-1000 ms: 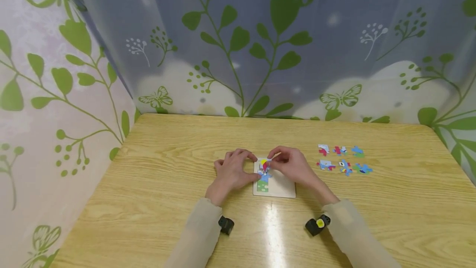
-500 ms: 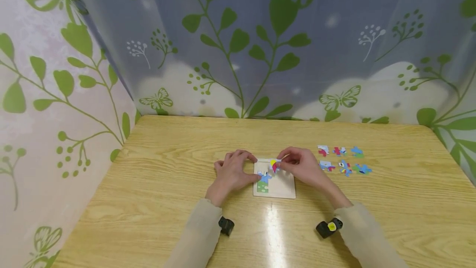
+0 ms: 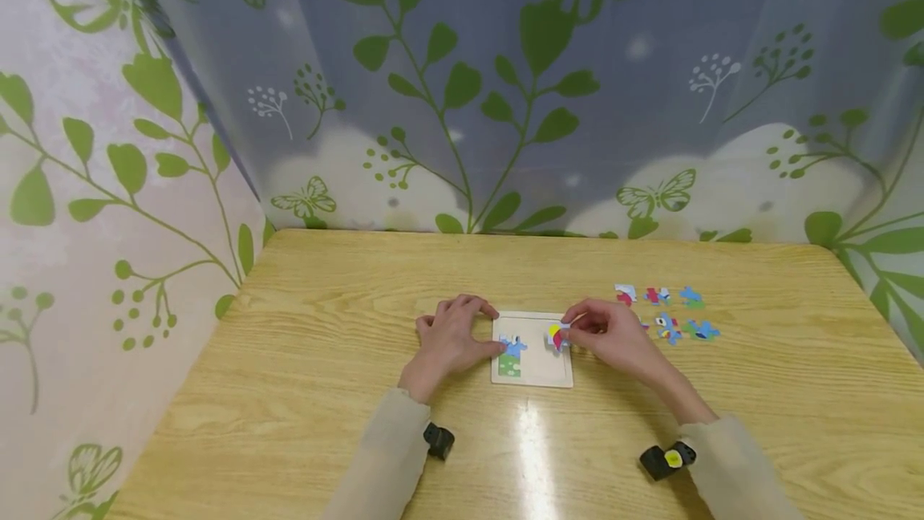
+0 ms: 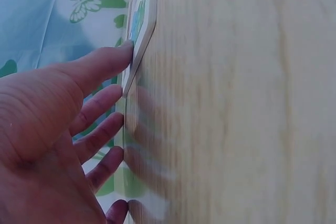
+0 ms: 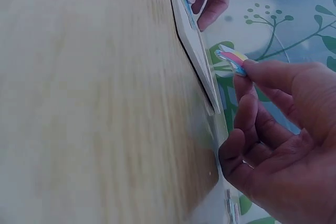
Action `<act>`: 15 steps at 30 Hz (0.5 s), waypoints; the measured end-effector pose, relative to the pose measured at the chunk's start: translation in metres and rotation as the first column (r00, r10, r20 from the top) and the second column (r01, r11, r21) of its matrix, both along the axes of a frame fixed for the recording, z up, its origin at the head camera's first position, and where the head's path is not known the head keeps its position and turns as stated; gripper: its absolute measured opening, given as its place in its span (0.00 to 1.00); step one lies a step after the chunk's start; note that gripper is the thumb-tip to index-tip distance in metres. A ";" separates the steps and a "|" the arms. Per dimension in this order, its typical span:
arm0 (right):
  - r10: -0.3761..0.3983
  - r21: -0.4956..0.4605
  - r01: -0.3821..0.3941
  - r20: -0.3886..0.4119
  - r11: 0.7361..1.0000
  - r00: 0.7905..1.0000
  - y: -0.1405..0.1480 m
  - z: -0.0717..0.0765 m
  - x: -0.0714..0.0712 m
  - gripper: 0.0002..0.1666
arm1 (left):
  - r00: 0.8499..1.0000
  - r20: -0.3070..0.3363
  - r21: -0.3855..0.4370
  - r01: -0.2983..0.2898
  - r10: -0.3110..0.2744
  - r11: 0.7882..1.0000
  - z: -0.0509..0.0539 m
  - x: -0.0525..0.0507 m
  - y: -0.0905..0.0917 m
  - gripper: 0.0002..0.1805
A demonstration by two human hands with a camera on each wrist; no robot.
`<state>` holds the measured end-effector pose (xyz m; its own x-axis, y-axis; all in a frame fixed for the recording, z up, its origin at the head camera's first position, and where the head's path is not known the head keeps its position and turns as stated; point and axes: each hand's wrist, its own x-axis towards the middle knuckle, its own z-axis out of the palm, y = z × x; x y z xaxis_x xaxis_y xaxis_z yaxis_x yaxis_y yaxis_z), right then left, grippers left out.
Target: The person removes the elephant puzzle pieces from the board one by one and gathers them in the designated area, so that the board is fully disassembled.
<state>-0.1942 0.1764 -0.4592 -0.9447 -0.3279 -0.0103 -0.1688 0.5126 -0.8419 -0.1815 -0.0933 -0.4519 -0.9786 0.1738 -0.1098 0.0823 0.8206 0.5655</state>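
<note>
My right hand (image 3: 617, 337) pinches a jigsaw piece (image 3: 554, 335) with yellow, red and pale blue print between thumb and forefinger. The piece is raised over the right part of a square wooden puzzle board (image 3: 540, 367). In the right wrist view, the piece (image 5: 232, 59) is tilted above the tray's surface. My left hand (image 3: 453, 337) rests at the board's left side. In the left wrist view, its thumb (image 4: 107, 64) touches the board edge and the other fingers are spread on the table. Blue and green pieces (image 3: 509, 364) lie joined in the board's lower left.
Several loose jigsaw pieces (image 3: 668, 329) lie in two rows on the wooden table (image 3: 325, 359), right of the board. My right hand partly covers the left end of the nearer row. A leaf-patterned curtain (image 3: 462, 87) stands behind the table.
My right hand has lifted the yellow-and-red piece away from the board's upper left and carried it rightward. The left hand has stayed at the board's left edge.
</note>
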 end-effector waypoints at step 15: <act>0.019 0.030 -0.018 -0.016 0.999 1.000 0.031 0.004 0.016 0.10 | 0.991 -0.014 -0.022 0.135 -0.136 0.991 -0.005 0.002 -0.012 0.32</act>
